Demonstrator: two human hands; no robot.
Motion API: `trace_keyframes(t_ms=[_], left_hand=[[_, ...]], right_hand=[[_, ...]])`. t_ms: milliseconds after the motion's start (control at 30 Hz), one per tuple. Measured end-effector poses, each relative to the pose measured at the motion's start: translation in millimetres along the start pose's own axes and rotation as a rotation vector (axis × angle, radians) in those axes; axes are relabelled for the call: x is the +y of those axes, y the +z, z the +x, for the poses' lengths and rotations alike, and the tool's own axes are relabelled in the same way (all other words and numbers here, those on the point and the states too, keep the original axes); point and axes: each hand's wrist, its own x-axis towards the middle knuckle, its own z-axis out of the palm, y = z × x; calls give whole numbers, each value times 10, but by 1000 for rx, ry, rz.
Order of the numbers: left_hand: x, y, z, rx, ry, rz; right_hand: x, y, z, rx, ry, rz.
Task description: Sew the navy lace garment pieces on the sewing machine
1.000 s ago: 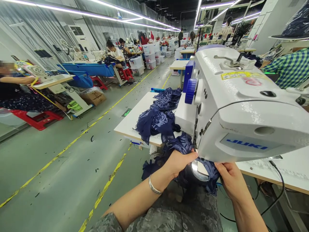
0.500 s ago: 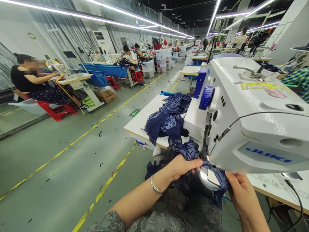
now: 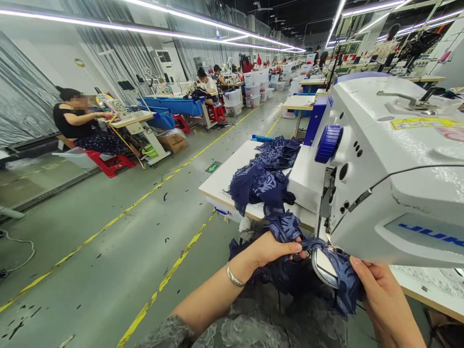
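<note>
My left hand [image 3: 270, 250] pinches dark blue lace fabric [image 3: 286, 227] just left of the needle area of a white Juki sewing machine [image 3: 391, 164]. A silver bracelet sits on that wrist. My right hand [image 3: 380, 295] grips the same fabric on the near side, under the machine head, where it wraps round the shiny cylinder arm [image 3: 324, 268]. More of the blue lace lies piled on the white table [image 3: 224, 179] behind the machine and hangs over its edge.
A grey floor aisle with yellow lines [image 3: 159, 285] runs on the left. A seated person [image 3: 78, 123] works at a table with a red stool [image 3: 112, 164]. Further workstations, white bins [image 3: 232, 99] and blue troughs [image 3: 174, 105] stretch into the distance.
The view has swung rightward and downward a little, so the machine fills more of the right side. Both hands keep hold of the lace at the machine arm, shifted slightly right.
</note>
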Motion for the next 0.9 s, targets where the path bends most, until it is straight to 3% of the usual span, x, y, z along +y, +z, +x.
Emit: trace_keyframes(t_ms=[300,400,633,800,900], left_hand=[[-85,-99,-24,102,-59,143],[-93,-117,-15,96,-39,209],[-121,-72,-69,44,8,308],[-208,-36,-119,-67,-61,302],[-265,-117,-95,14,-11,170]], right_hand=[[-166,132,-42,-67,-155,8],[-177,131,-49,-90,-252,-17],[-180,49,-195,-63,-266,-53],[-186,-268,-388,9,-272,72],[36,-700,-424,127,-243,66]])
